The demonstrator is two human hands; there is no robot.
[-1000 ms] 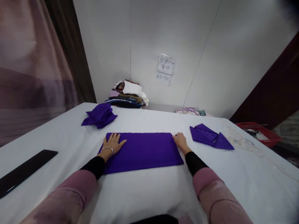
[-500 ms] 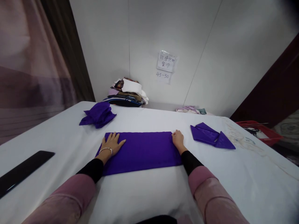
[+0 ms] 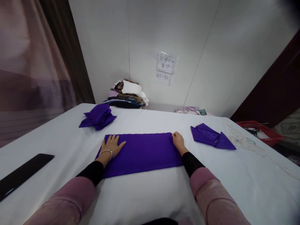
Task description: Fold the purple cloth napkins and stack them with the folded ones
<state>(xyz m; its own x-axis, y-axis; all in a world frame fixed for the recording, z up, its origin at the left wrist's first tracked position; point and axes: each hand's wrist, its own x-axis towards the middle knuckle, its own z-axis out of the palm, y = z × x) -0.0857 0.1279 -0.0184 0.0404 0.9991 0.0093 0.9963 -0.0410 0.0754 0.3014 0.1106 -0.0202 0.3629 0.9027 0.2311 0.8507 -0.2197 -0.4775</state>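
I judge the step to be squaring the purple cloth (image 3: 145,153), folded flat well short of the white table (image 3: 145,195)'s far edge, my left hand (image 3: 110,147) spread on it, my right hand (image 3: 178,141) pinching its far right corner; next calls for a sure pinch.

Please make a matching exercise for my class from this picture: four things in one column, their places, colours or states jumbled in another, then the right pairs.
Column one
1. left hand
2. right hand
3. basket
4. paper sign

Column two
A. red
B. fingers curled at the far right corner of the flat purple cloth
C. on the wall
D. fingers spread on that cloth

Pairs: 1-D; 2-B; 3-A; 4-C
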